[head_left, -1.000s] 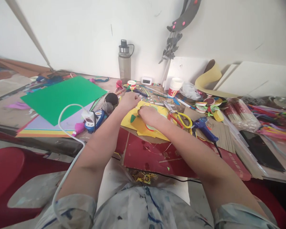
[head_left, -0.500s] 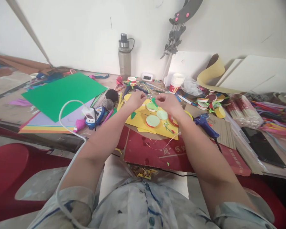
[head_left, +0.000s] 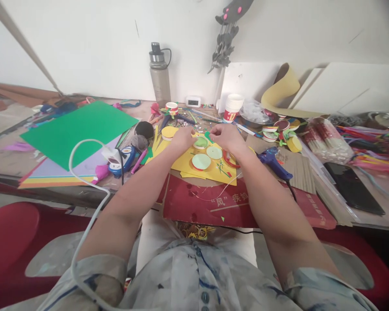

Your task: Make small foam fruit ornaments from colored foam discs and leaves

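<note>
My right hand (head_left: 227, 134) pinches a small dark green paper piece (head_left: 208, 137) between thumb and fingers. Just left of it, my left hand (head_left: 184, 139) has its fingers closed beside the left rim of a round green-topped piece (head_left: 201, 142). Whether those fingers grip the rim or something small, I cannot make out. Two more round pieces with pale green tops, one in the middle (head_left: 214, 151) and one with a red edge (head_left: 201, 162), lie nearer me on yellow paper (head_left: 184, 166). A yellow-topped round piece (head_left: 169, 132) sits left of my left hand.
A blue glue gun (head_left: 275, 163) lies right of my right forearm, and a phone (head_left: 353, 188) farther right. Behind stand a bottle (head_left: 160, 80) and stacked paper cups (head_left: 233, 108). Green card (head_left: 79, 129) and a white cable (head_left: 105, 194) are at left.
The left fingers have come down to the rim of the green-topped piece. The right hand still holds the green paper close by. The whole view has shifted slightly.
</note>
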Demonstrator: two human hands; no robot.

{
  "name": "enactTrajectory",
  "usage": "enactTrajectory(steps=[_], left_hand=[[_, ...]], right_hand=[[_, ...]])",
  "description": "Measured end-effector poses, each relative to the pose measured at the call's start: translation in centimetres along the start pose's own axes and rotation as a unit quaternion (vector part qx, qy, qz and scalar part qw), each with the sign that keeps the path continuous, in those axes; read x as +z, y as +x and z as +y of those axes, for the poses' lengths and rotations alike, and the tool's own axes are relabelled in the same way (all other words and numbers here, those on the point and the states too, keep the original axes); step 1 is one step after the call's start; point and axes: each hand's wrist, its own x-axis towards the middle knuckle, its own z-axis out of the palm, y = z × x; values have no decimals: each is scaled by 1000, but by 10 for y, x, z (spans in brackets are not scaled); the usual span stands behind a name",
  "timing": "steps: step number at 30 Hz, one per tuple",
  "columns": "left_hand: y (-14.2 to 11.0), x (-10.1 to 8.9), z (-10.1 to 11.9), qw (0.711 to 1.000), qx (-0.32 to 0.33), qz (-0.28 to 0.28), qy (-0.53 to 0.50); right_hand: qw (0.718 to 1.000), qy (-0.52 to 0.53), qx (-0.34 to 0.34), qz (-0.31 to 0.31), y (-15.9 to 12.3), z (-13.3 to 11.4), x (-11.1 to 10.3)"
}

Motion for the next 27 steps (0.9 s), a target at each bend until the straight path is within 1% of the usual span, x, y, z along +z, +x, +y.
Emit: enactTrajectory(steps=[2, 4, 6, 7, 8, 10, 12, 13, 14, 17, 20, 22, 24, 26, 27], left_hand=[[1, -2, 0, 1000, -3, 13, -20], [0, -5, 1, 997, 5, 41, -58], [-3, -9, 3, 989, 21, 61, -134], [-4, -11, 4, 980, 27, 58, -189], [-7, -13, 6, 966, 32, 40, -252], [-11, -16, 9, 929, 35, -24, -367], [-16, -17, 11, 898, 37, -75, -432], [-17, -18, 13, 890, 37, -81, -447], [-19, -18, 14, 887, 34, -76, -455], [-22, -19, 19, 882, 26, -49, -468], [-25, -21, 24, 880, 17, -51, -472], [-27, -22, 25, 880, -3, -46, -472], [-27, -22, 24, 882, -23, -42, -469], [-26, -21, 20, 894, -27, -45, -446], [-25, -21, 17, 905, -23, -48, -422]], right_hand=[[1000, 15, -4, -5, 0, 1, 0], [999, 32, -6, 5, 1, 2, 0], [998, 58, -9, 28, 3, 4, 1], [996, 75, -13, 42, 4, 4, 1], [994, 95, -18, 53, 6, 5, 2], [988, 137, -28, 65, 7, 6, 4], [982, 176, -35, 59, 7, 5, 6], [979, 193, -35, 52, 7, 4, 7], [976, 209, -33, 44, 7, 3, 7], [968, 249, -16, 24, 6, 1, 10], [965, 261, -1, 19, 9, 3, 11], [971, 236, 1, 29, 11, 7, 10], [984, 176, -6, 33, 12, 12, 5], [995, 97, -12, 14, 11, 16, -1], [998, 61, -12, -2, 10, 17, -5]])
